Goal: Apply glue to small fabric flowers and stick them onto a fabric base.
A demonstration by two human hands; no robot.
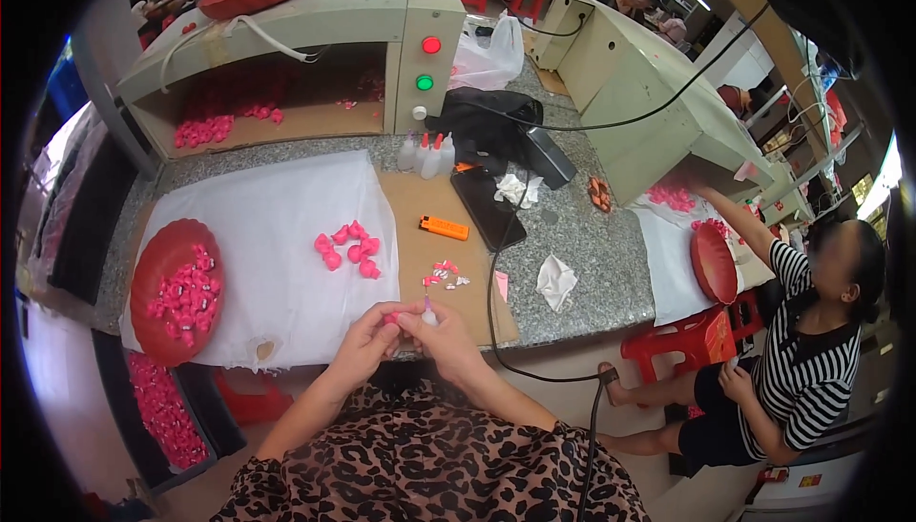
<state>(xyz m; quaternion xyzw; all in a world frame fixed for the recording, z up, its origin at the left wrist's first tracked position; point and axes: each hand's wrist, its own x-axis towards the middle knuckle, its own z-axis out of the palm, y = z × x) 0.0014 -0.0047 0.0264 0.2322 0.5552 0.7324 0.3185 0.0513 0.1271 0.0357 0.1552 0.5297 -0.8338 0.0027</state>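
Observation:
Close to my body at the table's front edge, my two hands meet. My left hand point(365, 341) is closed on a small pink piece point(392, 318), its shape mostly hidden by the fingers. My right hand point(447, 339) is wrapped round a small white squeeze bottle point(429, 317) with a thin purple tip pointing up, and its fingertips touch the pink piece. Just beyond lie some small pink and silvery bits point(443, 277) on brown cardboard point(405, 207). Several rounded pink pieces point(353, 247) are grouped on the white cloth point(277, 207).
A red bowl point(153, 317) of pink pieces stands at the left. Farther off are an orange lighter point(445, 227), a black phone point(489, 212), several squeeze bottles point(427, 157) and a machine with lit buttons point(425, 64). A black cable point(492, 312) crosses the table. A co-worker point(801, 331) sits at right.

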